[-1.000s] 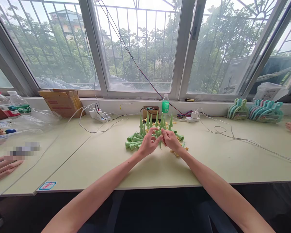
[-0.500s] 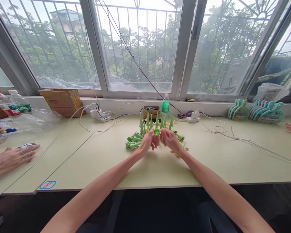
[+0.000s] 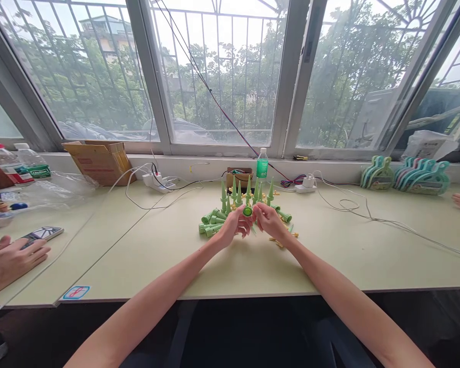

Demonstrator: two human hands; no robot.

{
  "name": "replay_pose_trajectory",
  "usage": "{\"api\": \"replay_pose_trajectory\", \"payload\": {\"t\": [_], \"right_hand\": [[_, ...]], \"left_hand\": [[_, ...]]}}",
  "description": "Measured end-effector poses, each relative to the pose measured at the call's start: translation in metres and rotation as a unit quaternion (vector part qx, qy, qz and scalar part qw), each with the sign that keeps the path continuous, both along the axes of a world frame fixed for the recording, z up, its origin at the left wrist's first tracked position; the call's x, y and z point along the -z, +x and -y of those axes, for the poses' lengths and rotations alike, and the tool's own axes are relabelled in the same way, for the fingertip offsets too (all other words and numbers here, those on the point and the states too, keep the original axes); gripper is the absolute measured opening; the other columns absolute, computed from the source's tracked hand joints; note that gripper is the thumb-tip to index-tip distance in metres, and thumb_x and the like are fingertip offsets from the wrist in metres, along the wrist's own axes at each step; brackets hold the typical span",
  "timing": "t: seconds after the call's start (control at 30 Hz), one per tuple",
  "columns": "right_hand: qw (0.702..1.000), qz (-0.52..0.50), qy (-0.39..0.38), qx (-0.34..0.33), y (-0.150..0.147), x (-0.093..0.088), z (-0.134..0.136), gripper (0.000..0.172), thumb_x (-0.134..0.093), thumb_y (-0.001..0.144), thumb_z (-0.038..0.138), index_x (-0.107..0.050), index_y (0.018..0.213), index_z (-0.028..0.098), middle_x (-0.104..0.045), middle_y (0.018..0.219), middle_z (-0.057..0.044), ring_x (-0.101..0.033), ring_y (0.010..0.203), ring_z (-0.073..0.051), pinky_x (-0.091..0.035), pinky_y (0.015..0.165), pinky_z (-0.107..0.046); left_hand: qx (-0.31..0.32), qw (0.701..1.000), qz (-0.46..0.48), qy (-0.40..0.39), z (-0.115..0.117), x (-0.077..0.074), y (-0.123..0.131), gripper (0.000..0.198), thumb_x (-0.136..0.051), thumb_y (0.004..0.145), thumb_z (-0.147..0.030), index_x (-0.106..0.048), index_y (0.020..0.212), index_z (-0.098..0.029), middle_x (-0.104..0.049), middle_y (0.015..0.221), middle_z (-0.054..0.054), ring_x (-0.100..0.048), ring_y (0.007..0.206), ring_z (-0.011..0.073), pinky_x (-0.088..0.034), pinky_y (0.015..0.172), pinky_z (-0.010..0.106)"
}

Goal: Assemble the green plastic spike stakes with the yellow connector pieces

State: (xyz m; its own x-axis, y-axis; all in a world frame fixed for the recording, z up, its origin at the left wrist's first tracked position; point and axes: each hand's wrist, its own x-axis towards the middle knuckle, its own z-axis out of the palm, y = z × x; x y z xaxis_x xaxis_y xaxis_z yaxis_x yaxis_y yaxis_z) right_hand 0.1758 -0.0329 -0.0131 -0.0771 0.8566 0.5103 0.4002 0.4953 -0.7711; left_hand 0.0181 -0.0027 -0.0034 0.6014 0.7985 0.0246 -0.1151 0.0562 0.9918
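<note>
Green cone [image 3: 247, 211] before illegibly labelled bottle [image 3: 262, 165]

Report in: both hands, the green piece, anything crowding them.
Left hand holding green piece, round end toward camera. Right hand bunched beside its rim, contact unclear. Upright green cones standing just beyond.

light green spikes [image 3: 249, 189] and tubes [image 3: 216, 220], yellow parts [image 3: 279, 245], cream tabletop [image 3: 329, 260], brown carton [image 3: 94, 164], black-and-white patterned flat object [image 3: 46, 233]

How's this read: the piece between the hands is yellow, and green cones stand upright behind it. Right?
Color's wrong: the piece between the left hand and right hand is green, per the head view. Green cones do stand upright behind it.
</note>
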Motion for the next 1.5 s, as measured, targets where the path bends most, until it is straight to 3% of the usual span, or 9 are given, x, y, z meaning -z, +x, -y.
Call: {"api": "replay_pose_trajectory", "payload": {"t": [0.17, 0.3, 0.5, 0.63, 0.83, 1.07, 1.5], "right_hand": [[1.0, 0.004, -0.004, -0.008, 0.0, -0.001, 0.002, 0.039, -0.034, 0.096, 0.052, -0.041, 0.074, 0.021, -0.055, 0.061, 0.004, -0.042, 0.038, -0.008, -0.033, 0.044, -0.022], [1.0, -0.005, -0.011, -0.008, -0.002, -0.004, 0.004, 0.039, -0.034, 0.097, 0.052, -0.038, 0.072, 0.022, -0.049, 0.052, 0.006, -0.04, 0.036, -0.008, -0.033, 0.044, -0.022], [0.999, -0.028, -0.019, 0.011, 0.001, -0.001, 0.0, 0.044, -0.035, 0.095, 0.055, -0.037, 0.066, 0.022, -0.043, 0.047, 0.006, -0.042, 0.037, -0.01, -0.032, 0.042, -0.023], [0.998, -0.044, -0.033, 0.007, 0.002, 0.001, -0.002, 0.047, -0.038, 0.093, 0.056, -0.035, 0.061, 0.022, -0.041, 0.044, 0.005, -0.041, 0.036, -0.01, -0.031, 0.04, -0.024], [0.998, -0.026, -0.047, 0.045, 0.002, 0.0, -0.002, 0.055, -0.039, 0.094, 0.053, -0.036, 0.049, 0.021, -0.039, 0.035, 0.004, -0.039, 0.033, -0.01, -0.034, 0.044, -0.025], [0.996, 0.02, -0.03, 0.077, 0.001, -0.005, 0.0, 0.063, -0.034, 0.096, 0.043, -0.037, 0.037, 0.021, -0.039, 0.031, 0.001, -0.041, 0.035, -0.01, -0.041, 0.054, -0.025], [0.998, 0.017, -0.037, 0.053, -0.003, 0.001, -0.001, 0.061, -0.034, 0.095, 0.054, -0.038, 0.045, 0.02, -0.042, 0.034, 0.002, -0.04, 0.035, -0.01, -0.038, 0.051, -0.025]], "left_hand": [[0.006, 1.0, 0.017, 0.017, -0.001, -0.001, -0.001, 0.045, -0.048, 0.083, -0.057, -0.058, 0.079, -0.013, -0.061, 0.077, 0.006, -0.051, 0.046, 0.0094, -0.036, 0.04, 0.023], [0.018, 0.998, 0.016, 0.053, -0.001, 0.0, -0.003, 0.038, -0.05, 0.085, -0.053, -0.054, 0.083, -0.015, -0.061, 0.08, 0.005, -0.053, 0.048, 0.009, -0.036, 0.039, 0.021], [0.015, 0.99, -0.036, 0.138, 0.002, 0.001, -0.003, 0.037, -0.058, 0.083, -0.053, -0.045, 0.081, -0.018, -0.053, 0.069, -0.001, -0.054, 0.048, 0.0093, -0.038, 0.038, 0.019], [0.003, 0.98, -0.058, 0.188, 0.003, 0.002, -0.001, 0.039, -0.061, 0.08, -0.053, -0.047, 0.085, -0.017, -0.056, 0.078, 0.001, -0.052, 0.046, 0.0073, -0.038, 0.035, 0.019], [-0.028, 0.958, -0.109, 0.262, 0.0, 0.011, -0.002, 0.037, -0.06, 0.081, -0.051, -0.05, 0.092, -0.017, -0.055, 0.095, 0.005, -0.053, 0.05, 0.0064, -0.038, 0.037, 0.019], [-0.08, 0.916, -0.118, 0.374, -0.005, 0.019, 0.0, 0.024, -0.06, 0.082, -0.04, -0.055, 0.091, -0.018, -0.051, 0.095, 0.004, -0.051, 0.059, 0.0074, -0.044, 0.049, 0.02], [-0.099, 0.906, -0.114, 0.395, -0.003, 0.015, 0.002, 0.014, -0.058, 0.084, -0.032, -0.058, 0.082, -0.018, -0.048, 0.092, 0.004, -0.048, 0.062, 0.0097, -0.044, 0.054, 0.023]]}}
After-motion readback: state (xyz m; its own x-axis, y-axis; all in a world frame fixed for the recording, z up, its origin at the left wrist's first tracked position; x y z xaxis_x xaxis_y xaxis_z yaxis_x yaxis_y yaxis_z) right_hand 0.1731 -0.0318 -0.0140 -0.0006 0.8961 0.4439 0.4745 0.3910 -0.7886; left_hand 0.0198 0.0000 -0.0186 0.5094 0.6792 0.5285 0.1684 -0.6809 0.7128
